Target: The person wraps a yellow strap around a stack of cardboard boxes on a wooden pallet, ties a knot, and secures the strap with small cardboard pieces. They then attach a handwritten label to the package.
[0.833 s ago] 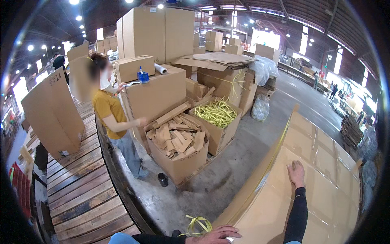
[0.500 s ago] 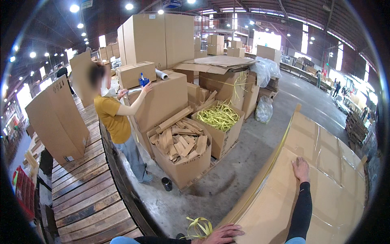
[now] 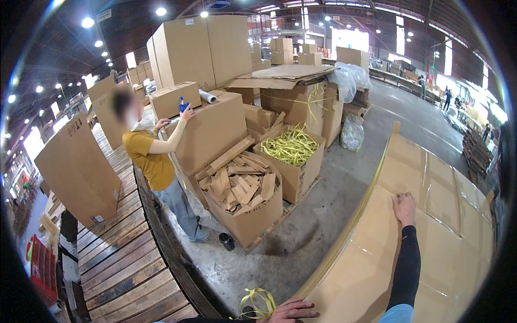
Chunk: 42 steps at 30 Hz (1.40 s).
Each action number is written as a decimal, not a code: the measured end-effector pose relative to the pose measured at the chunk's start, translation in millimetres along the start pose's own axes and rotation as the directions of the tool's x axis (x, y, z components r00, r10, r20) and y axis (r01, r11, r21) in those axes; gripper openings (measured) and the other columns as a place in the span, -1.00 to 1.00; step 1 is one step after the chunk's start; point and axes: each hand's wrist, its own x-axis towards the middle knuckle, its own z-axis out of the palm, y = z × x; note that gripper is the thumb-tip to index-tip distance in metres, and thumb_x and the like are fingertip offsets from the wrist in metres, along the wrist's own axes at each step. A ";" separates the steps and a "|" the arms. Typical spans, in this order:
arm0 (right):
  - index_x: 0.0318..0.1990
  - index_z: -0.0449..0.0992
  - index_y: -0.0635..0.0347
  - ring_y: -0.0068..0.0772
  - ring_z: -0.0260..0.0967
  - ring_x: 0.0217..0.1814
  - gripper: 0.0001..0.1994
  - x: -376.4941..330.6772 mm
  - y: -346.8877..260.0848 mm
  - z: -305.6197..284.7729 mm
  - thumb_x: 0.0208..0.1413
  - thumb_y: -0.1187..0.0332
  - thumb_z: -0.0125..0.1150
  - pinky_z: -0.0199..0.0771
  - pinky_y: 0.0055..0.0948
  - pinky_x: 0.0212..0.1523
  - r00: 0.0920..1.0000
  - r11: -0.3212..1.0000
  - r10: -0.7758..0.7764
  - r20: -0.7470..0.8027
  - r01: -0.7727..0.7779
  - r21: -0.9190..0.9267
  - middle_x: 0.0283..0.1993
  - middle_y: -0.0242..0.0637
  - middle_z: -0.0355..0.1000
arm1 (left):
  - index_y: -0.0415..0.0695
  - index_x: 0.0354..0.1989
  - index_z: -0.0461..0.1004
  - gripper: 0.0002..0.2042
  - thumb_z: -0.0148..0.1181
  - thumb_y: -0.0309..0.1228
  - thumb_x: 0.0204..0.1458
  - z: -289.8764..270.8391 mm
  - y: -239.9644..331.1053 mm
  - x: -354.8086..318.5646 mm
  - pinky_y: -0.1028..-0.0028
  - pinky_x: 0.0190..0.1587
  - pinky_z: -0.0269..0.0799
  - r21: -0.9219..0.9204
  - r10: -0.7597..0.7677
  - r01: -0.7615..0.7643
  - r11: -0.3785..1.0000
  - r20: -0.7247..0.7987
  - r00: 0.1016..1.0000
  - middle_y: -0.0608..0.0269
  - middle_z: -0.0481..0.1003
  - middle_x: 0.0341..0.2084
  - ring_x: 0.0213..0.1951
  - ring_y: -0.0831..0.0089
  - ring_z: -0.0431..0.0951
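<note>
A large stack of flat brown cardboard [image 3: 371,269] lies at the right, with a yellow strap [image 3: 371,188] along its left edge. My right hand [image 3: 404,209] rests on top of it, holding nothing I can see, its fingers bent and slightly apart. At the stack's near left corner, my left hand [image 3: 293,311] lies with its fingers stretched over the cardboard. Beside that hand is a loose loop of yellow strapping [image 3: 258,300]; whether the hand touches it is hidden.
A person in a mustard shirt [image 3: 148,153] stands at a tall carton [image 3: 215,126], holding a blue tool [image 3: 184,105]. Nearby are a box of cardboard scraps [image 3: 247,220] and a box of yellow strapping [image 3: 301,177]. A slatted wooden conveyor [image 3: 126,258] runs at left, bearing a carton [image 3: 81,172].
My view has shifted slightly. My right hand stays on the cardboard, its fingers drawn in a little more. My left hand remains at the near corner.
</note>
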 end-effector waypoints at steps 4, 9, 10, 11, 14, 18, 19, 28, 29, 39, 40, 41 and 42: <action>-0.09 0.60 0.19 0.07 0.34 0.14 -0.67 2.2 -3.3 2.6 0.20 0.12 0.17 0.35 -0.01 0.16 1.000 1.000 -0.023 0.007 0.023 -0.013 0.00 -0.02 0.41 | -0.07 -0.54 0.41 -0.70 -0.09 -0.34 0.27 -1.1 -3.6 -3.6 -0.13 0.26 0.25 0.014 0.034 -0.033 0.999 -0.007 0.999 -0.01 0.60 0.00 0.18 -0.13 0.47; -0.12 0.61 0.20 0.08 0.35 0.13 -0.68 3.0 -7.7 -1.3 0.18 0.14 0.18 0.37 -0.01 0.14 1.000 1.000 -0.018 0.019 0.018 0.006 0.01 0.00 0.41 | -0.08 -0.53 0.43 -0.72 -0.06 -0.36 0.25 -6.6 -2.2 2.5 -0.12 0.27 0.24 0.036 0.012 -0.013 0.999 0.022 1.000 0.01 0.59 0.01 0.20 -0.11 0.46; -0.12 0.61 0.20 0.08 0.35 0.12 -0.68 3.2 -7.6 -2.3 0.18 0.15 0.18 0.37 -0.01 0.14 0.999 1.000 -0.015 0.029 0.015 -0.002 0.01 0.00 0.41 | -0.09 -0.52 0.45 -0.74 -0.03 -0.38 0.24 -8.6 0.6 7.7 -0.12 0.28 0.23 0.025 0.010 -0.010 1.000 0.020 1.000 0.02 0.59 0.01 0.20 -0.10 0.45; -0.12 0.61 0.20 0.08 0.35 0.12 -0.68 3.5 -7.1 -2.8 0.17 0.15 0.19 0.37 -0.01 0.14 0.999 1.000 -0.010 0.036 0.011 -0.010 0.02 0.00 0.42 | -0.10 -0.50 0.47 -0.77 0.01 -0.39 0.22 -11.7 3.4 14.5 -0.11 0.28 0.24 0.025 -0.032 0.031 0.999 0.041 0.999 0.04 0.59 0.01 0.20 -0.07 0.46; -0.11 0.62 0.19 0.07 0.35 0.13 -0.68 4.5 -4.7 -1.1 0.18 0.13 0.17 0.37 -0.01 0.15 0.999 1.000 -0.022 0.035 0.022 -0.003 0.03 0.00 0.42 | -0.12 -0.38 0.54 -0.93 0.22 -0.42 0.12 -20.6 19.9 41.9 -0.10 0.28 0.23 -0.001 -0.207 0.210 0.978 0.155 0.966 0.10 0.61 -0.07 0.12 0.02 0.51; -0.12 0.61 0.19 0.05 0.34 0.15 -0.67 5.8 -1.8 2.6 0.19 0.12 0.16 0.37 -0.01 0.16 1.000 1.000 -0.003 0.006 0.002 0.015 0.04 -0.01 0.43 | -0.14 -0.18 0.51 -0.78 0.23 -0.25 0.17 -31.8 25.2 83.0 -0.12 0.29 0.18 -0.054 -0.233 0.300 0.952 0.505 0.831 0.04 0.52 -0.02 0.10 -0.01 0.48; -0.12 0.61 0.19 0.05 0.34 0.16 -0.66 5.6 -1.9 3.4 0.19 0.11 0.16 0.37 -0.01 0.16 1.000 1.000 0.000 0.017 0.000 0.011 0.04 -0.01 0.43 | -0.14 -0.16 0.50 -0.75 0.22 -0.22 0.18 -28.2 25.5 90.6 -0.13 0.30 0.15 -0.008 -0.222 0.265 0.964 0.525 0.822 0.00 0.47 0.05 0.15 -0.02 0.43; -0.13 0.62 0.23 0.08 0.36 0.13 -0.68 0.1 -14.6 2.4 0.20 0.15 0.15 0.36 -0.03 0.17 0.997 0.998 -0.036 -0.061 0.039 0.041 -0.03 0.02 0.46 | -0.05 0.09 0.48 -0.56 0.19 -0.02 0.17 -6.6 20.9 99.0 -0.20 0.38 -0.07 0.150 -0.180 0.107 0.983 0.670 0.720 -0.13 0.09 0.41 0.41 -0.09 0.09; -0.13 0.62 0.23 0.08 0.36 0.13 -0.68 -0.2 -15.7 2.7 0.21 0.15 0.15 0.36 -0.02 0.17 0.997 0.998 -0.039 -0.065 0.042 0.054 -0.03 0.01 0.46 | -0.05 0.09 0.49 -0.56 0.19 -0.02 0.17 -7.3 19.5 97.9 -0.20 0.38 -0.09 0.149 -0.184 0.113 0.982 0.685 0.705 -0.13 0.10 0.41 0.41 -0.09 0.10; -0.21 0.61 0.23 0.06 0.37 0.12 -0.68 5.0 -21.8 26.9 0.17 0.13 0.17 0.34 0.06 0.13 0.995 1.000 -0.024 -0.097 0.025 0.004 -0.06 0.01 0.45 | 0.00 -0.04 0.55 -0.61 0.33 -0.04 0.06 -4.8 8.3 97.2 -0.20 0.26 0.14 0.175 -0.172 0.066 0.982 0.715 0.677 -0.08 0.34 0.26 0.25 -0.07 0.35; -0.21 0.61 0.22 0.05 0.37 0.12 -0.69 5.4 -24.1 29.9 0.15 0.13 0.18 0.33 0.08 0.13 0.994 1.000 -0.024 -0.103 0.025 0.012 -0.05 0.01 0.44 | 0.01 -0.12 0.57 -0.63 0.35 -0.03 0.01 -5.2 8.2 96.9 -0.18 0.20 0.21 0.187 -0.161 0.040 0.982 0.699 0.697 -0.06 0.37 0.24 0.21 -0.06 0.38; -0.21 0.61 0.21 0.04 0.36 0.12 -0.69 5.7 -26.2 31.9 0.14 0.14 0.18 0.31 0.10 0.13 0.993 0.999 -0.026 -0.112 0.028 0.020 -0.04 0.00 0.44 | 0.01 -0.12 0.57 -0.62 0.36 -0.04 0.00 -5.3 8.6 97.0 -0.17 0.20 0.21 0.197 -0.160 0.026 0.980 0.704 0.692 -0.06 0.37 0.24 0.21 -0.06 0.39; -0.21 0.61 0.21 0.04 0.36 0.12 -0.69 5.7 -28.2 33.6 0.14 0.13 0.18 0.31 0.11 0.13 0.992 0.999 -0.032 -0.119 0.035 0.025 -0.04 0.00 0.44 | 0.01 -0.12 0.57 -0.62 0.36 -0.04 -0.02 -5.6 9.0 97.2 -0.17 0.19 0.22 0.207 -0.154 0.007 0.978 0.708 0.689 -0.06 0.37 0.23 0.20 -0.06 0.39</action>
